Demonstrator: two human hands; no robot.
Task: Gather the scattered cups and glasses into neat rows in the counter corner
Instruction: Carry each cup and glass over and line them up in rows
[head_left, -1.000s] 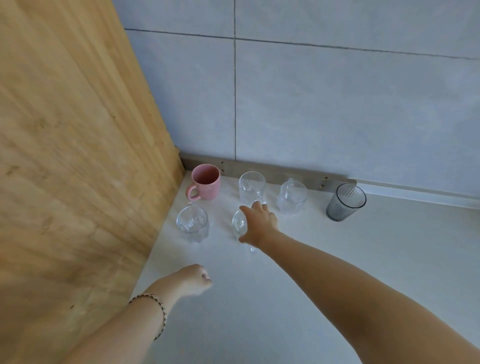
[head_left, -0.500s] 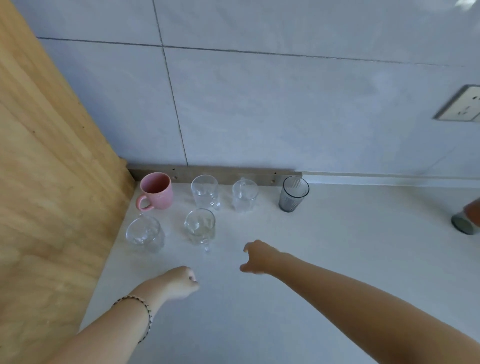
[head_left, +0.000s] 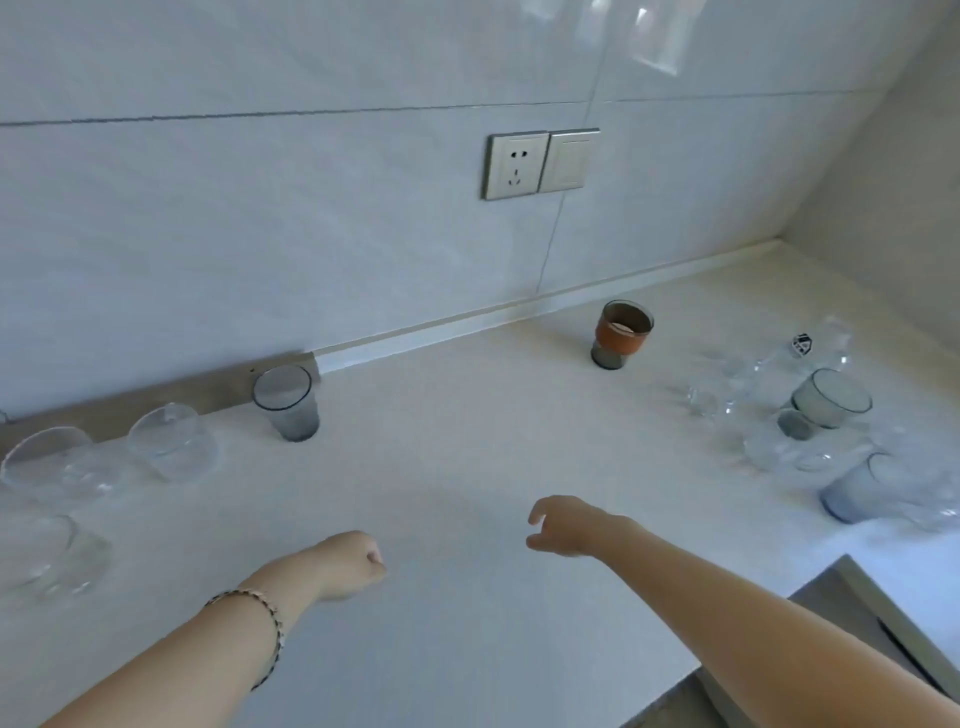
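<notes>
At the left edge stand three clear glasses (head_left: 171, 441) and a grey ribbed tumbler (head_left: 288, 402) near the wall. Far right, a scattered cluster holds a grey glass (head_left: 826, 402), a bluish glass (head_left: 862, 488) and several clear glasses (head_left: 727, 389). A glass with an orange sleeve (head_left: 621, 335) stands alone by the wall. My left hand (head_left: 350, 564) is a closed fist over the white counter, holding nothing. My right hand (head_left: 569, 525) hovers with fingers loosely apart and empty, well short of the right cluster.
A tiled wall with a socket and switch plate (head_left: 540, 163) runs behind the counter (head_left: 467, 441). A grey sink edge or appliance (head_left: 883, 623) cuts in at the lower right. A side wall closes the counter's far right end.
My right hand let go of the clear glass in the corner and drew back empty. The view swung right: the pink mug left the frame and the right cluster came in.
</notes>
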